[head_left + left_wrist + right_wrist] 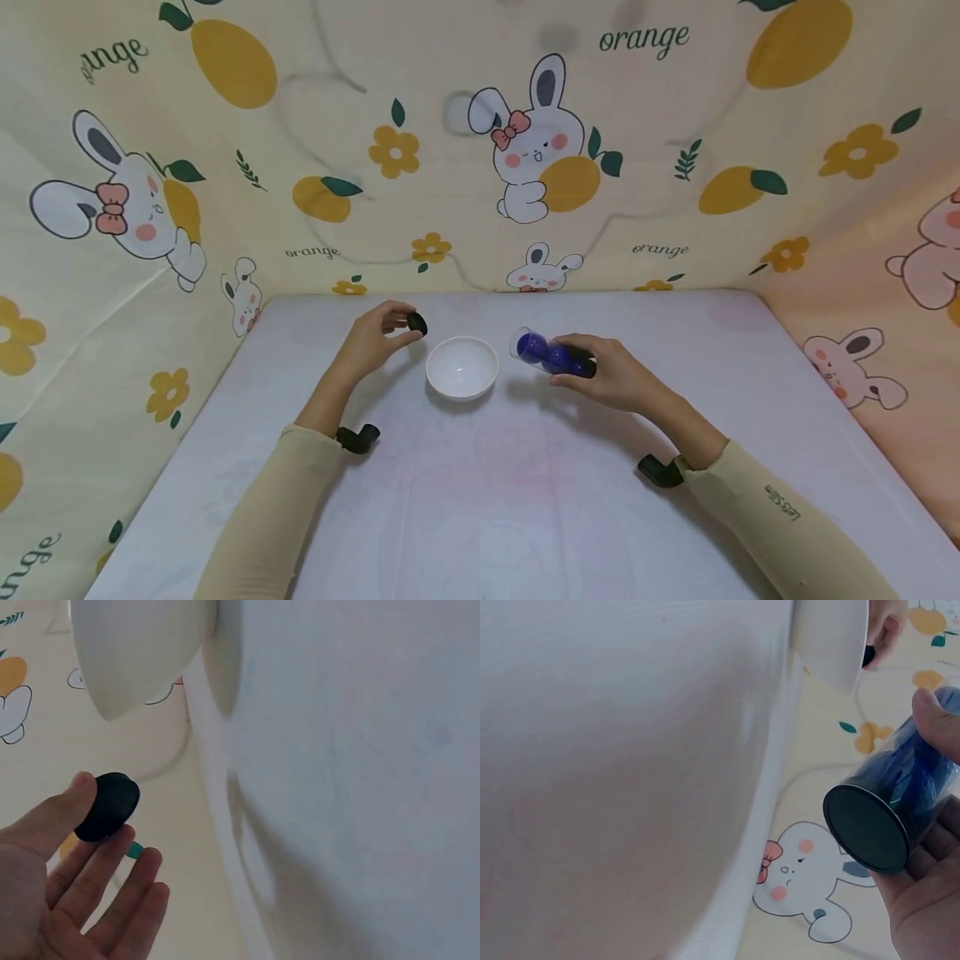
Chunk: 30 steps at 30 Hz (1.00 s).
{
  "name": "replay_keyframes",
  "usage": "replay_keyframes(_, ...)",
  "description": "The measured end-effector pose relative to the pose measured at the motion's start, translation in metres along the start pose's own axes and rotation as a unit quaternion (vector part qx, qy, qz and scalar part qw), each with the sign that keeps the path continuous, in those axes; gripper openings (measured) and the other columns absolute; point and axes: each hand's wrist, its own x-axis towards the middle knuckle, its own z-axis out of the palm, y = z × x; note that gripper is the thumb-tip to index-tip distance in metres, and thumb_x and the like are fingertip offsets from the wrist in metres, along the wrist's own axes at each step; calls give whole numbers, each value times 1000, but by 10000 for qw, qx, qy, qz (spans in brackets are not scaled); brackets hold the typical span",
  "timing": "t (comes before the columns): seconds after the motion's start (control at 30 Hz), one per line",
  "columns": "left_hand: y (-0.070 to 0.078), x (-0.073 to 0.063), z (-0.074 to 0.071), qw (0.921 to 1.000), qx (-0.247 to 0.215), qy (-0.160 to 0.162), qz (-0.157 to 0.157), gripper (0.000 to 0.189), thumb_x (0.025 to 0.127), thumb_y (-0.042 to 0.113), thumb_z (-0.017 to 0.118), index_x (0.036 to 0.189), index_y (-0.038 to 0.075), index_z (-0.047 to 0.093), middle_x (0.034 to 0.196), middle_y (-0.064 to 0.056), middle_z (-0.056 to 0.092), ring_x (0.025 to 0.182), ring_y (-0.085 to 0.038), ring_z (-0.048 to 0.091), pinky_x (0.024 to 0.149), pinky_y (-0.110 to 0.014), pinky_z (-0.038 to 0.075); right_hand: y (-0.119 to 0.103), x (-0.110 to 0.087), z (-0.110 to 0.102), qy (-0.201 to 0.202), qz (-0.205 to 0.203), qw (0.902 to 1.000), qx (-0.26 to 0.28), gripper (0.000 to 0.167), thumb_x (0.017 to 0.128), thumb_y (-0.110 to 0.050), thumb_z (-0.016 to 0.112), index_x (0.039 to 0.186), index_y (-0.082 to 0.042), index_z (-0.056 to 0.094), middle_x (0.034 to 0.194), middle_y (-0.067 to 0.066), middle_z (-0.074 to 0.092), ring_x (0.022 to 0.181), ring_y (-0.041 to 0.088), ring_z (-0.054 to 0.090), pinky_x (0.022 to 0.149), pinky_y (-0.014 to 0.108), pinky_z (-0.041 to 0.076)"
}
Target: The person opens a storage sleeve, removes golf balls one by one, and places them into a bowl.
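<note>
A: Nearest are the two beige sleeves [270, 500]. What does the right hand [615, 379] have?

B: Its grip is curled round a blue bottle [547, 353], tilted, open mouth toward the white bowl [462, 367] on the surface [525, 500], probably for pouring.

A: And the left hand [371, 337]?

B: It pinches the black cap [417, 323] beside the bowl, likely to keep it aside

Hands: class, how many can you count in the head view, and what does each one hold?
2. The left hand pinches a small black round cap, left of the white round bowl. The right hand grips a blue clear plastic bottle, right of it.
</note>
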Motion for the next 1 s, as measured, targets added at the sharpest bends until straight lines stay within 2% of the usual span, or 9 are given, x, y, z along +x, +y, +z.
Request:
replay_keyframes(0.27, -10, 1, -1, 9986, 174, -161, -464, 50, 100, 25, 80, 143, 8, 61, 145, -17, 66, 135, -40, 62, 115, -56, 50, 0, 1, 1, 60, -55, 9999, -68, 61, 91, -29, 90, 143, -8, 66, 145, 19, 66, 122, 37, 68, 100, 55, 60)
replay_keyframes(0.5, -17, 1, 0, 9958, 295, -316, -802, 50, 101, 26, 79, 144, 9, 61, 147, -16, 63, 137, -39, 60, 103, -55, 58, 0, 1, 2, 1, 0, 10000, -28, 63, 91, -31, 90, 144, -8, 66, 145, 18, 66, 123, 36, 68, 101, 54, 60)
replay_keyframes(0.67, -21, 0, 1, 9948, 325, -377, -883, 50, 101, 25, 79, 144, 7, 61, 147, -20, 63, 138, -41, 59, 102, -54, 59, -1, 0, 1, -56, 0, 10000, 1, 63, 91, -30, 89, 145, -8, 65, 146, 18, 65, 124, 37, 67, 102, 54, 60)
replay_keyframes(1.0, -23, -2, 1, 9930, 500, -481, -954, 48, 102, 21, 78, 143, 3, 60, 147, -23, 62, 139, -42, 58, 111, -56, 53, -1, 0, 1, -36, -22, 10000, -5, 62, 91, -30, 89, 144, -9, 65, 145, 17, 66, 125, 36, 67, 102, 54, 60)
